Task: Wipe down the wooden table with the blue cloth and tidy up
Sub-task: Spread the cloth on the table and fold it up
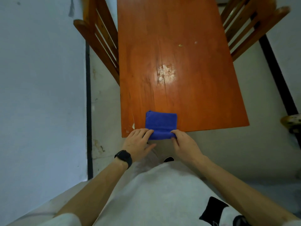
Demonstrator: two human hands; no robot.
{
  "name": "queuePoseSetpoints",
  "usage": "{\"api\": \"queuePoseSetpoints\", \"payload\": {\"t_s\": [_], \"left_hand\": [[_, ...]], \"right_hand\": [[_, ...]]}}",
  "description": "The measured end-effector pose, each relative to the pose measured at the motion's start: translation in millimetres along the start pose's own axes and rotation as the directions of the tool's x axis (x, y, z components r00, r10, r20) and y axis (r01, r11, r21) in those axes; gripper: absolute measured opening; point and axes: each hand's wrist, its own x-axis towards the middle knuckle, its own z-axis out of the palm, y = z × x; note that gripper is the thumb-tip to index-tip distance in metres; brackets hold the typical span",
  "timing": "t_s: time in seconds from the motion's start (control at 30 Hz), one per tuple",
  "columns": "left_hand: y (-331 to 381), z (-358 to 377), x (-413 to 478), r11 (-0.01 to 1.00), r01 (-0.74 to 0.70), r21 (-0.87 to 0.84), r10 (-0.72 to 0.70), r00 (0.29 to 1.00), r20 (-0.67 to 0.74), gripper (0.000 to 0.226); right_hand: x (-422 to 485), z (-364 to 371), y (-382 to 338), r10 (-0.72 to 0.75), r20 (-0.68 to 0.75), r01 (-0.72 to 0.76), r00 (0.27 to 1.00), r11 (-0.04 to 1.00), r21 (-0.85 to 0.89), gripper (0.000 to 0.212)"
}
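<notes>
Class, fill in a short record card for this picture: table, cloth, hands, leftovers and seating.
Table: orange-brown wooden table, glare patch mid-top
Cloth: folded blue cloth at the near edge, slightly overhanging
Hands: left hand and right hand hold the cloth's near corners
Leftovers: two small pale crumbs farther up the table
Seating: slatted wooden chairs, one each side

folded blue cloth (161, 123) at worktop (179, 62) near edge, left hand (138, 144) and right hand (184, 144) pinching its near corners, crumbs (180, 45) farther up

Cloth (160, 122) on the table (179, 62) at its near edge. Chairs flank the table, left (99, 41) and right (250, 25). Two crumbs (180, 45) lie farther back.
</notes>
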Motion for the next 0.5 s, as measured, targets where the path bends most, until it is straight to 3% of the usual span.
{"api": "queuePoseSetpoints", "payload": {"t_s": [0.1, 0.23, 0.33, 0.43, 0.5], "left_hand": [[0.0, -1.3, 9.4, 0.998, 0.014, 0.053, -0.017, 0.999, 0.049, 0.049], [-0.3, -9.1, 26.0, 0.958, 0.169, -0.230, -0.143, 0.982, 0.125, 0.026], [-4.4, -17.4, 39.7, 0.801, 0.376, -0.466, -0.239, 0.914, 0.327, 0.019], [-9.8, -20.3, 55.7, 0.602, 0.511, -0.613, -0.340, 0.859, 0.383, 0.017], [-14.1, -19.1, 69.6, 0.526, 0.556, -0.643, -0.396, 0.830, 0.394, 0.022]], "right_hand": [[8.2, -5.9, -1.9, 0.030, 0.023, -0.031, 0.999, 0.998, 0.051, 0.015], [16.9, -10.6, -1.3, 0.068, -0.001, -0.067, 0.998, 0.986, 0.151, 0.009], [27.9, -13.2, -0.6, 0.158, -0.025, -0.145, 0.987, 0.947, 0.288, 0.006], [43.3, -16.0, -2.0, 0.262, -0.020, -0.237, 0.965, 0.902, 0.361, 0.010], [55.2, -16.1, -3.9, 0.332, -0.001, -0.306, 0.943, 0.870, 0.387, 0.016]]}}
